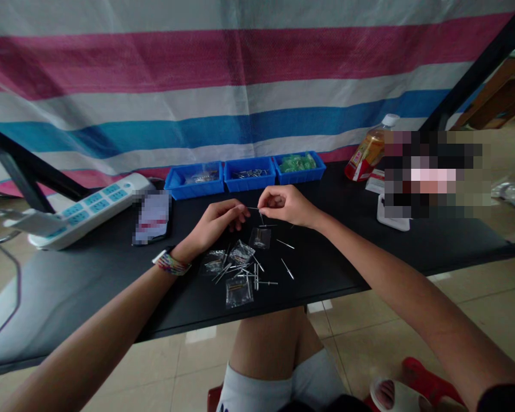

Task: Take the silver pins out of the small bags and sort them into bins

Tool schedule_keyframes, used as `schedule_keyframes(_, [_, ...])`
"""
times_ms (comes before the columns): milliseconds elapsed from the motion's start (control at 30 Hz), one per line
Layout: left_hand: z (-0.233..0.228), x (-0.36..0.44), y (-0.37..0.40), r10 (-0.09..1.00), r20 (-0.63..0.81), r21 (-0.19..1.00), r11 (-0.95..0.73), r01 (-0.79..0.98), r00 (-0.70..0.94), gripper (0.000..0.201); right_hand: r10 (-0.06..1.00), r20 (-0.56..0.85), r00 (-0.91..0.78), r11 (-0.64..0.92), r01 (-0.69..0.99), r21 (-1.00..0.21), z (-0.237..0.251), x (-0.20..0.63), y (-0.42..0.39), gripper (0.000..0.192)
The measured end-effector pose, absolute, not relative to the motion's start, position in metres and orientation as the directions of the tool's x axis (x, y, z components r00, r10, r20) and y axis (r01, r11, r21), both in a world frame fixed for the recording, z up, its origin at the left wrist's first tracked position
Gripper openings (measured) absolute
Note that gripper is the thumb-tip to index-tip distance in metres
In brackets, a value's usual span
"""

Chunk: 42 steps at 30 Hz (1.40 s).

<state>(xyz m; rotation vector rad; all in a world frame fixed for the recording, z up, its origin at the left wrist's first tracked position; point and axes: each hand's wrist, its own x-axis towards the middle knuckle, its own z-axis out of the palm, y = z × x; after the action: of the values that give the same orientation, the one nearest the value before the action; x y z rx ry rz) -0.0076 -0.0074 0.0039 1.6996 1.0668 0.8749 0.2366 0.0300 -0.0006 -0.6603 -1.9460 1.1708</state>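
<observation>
My left hand (225, 220) is closed, its thumb and fingertips at one end of a thin silver blind rivet (253, 208). Across the small gap, my right hand (286, 205) pinches at the other end, and another rivet (261, 218) points down from its fingertips. Below the hands lies a loose heap of blind rivets (256, 276), with single ones (287, 269) off to the right. Small clear plastic bags (239, 292) with brass-coloured pieces inside lie among them; another bag (260, 237) is just under my fingers.
Three blue bins line the back of the black table (326, 252): one with clear bags (194, 189), one with rivets (249, 184), one with green packets (299, 171). A power strip (94, 209) and phone (152, 217) lie left; a drink bottle (367, 150) and white case (392, 216) stand right.
</observation>
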Motion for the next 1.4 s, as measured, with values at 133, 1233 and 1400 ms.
schedule_keyframes(133, [0.004,-0.006,-0.009,0.918,0.082,0.941,-0.199,0.274,0.387,0.042,0.738,0.365,-0.568,0.443,-0.001,-0.896,-0.001,0.233,0.028,0.016])
schedule_keyframes(1233, [0.001,-0.003,-0.010,0.942,0.129,0.966,-0.190,0.176,0.309,0.034,0.844,0.303,-0.442,0.300,-0.079,-0.951,-0.007,0.222,0.022,0.019])
schedule_keyframes(1400, [0.003,-0.004,-0.010,0.944,0.151,0.964,-0.206,0.169,0.293,0.030,0.865,0.233,-0.444,0.207,-0.106,-0.973,-0.008,0.222,0.024,0.025])
